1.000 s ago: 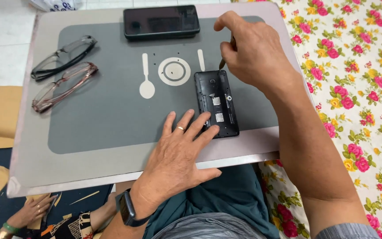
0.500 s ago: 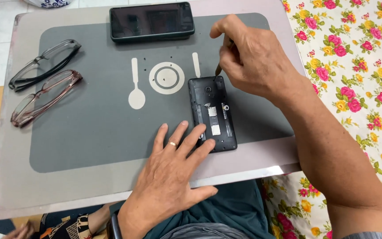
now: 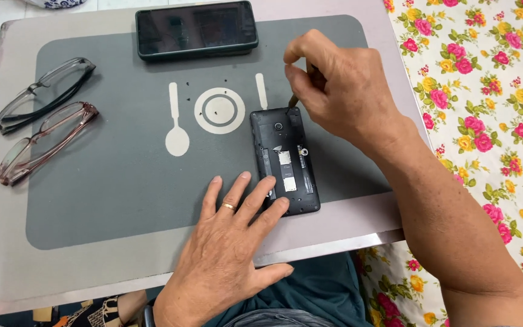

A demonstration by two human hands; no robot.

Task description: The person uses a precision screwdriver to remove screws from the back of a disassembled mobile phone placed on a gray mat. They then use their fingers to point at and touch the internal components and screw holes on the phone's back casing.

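Grey and pale, the small lap tray (image 3: 92, 266) with its printed spoon-and-plate design sat across the person's knees, flowered cloth (image 3: 485, 91) to one side. On it lay the black opened phone with its back cover off (image 3: 284, 160), circuit parts showing, near the tray's front right. The left hand (image 3: 231, 254) lay flat with fingers spread, fingertips pressing the phone's lower edge to steady it. The right hand (image 3: 340, 91) pinched a thin dark tool (image 3: 293, 102) at the phone's top corner. It looked like the unscrewing or prying step; the next move would call for a steady, light twist without slipping. Another black phone (image 3: 196, 29) and two pairs of glasses (image 3: 40, 121) lay well apart.
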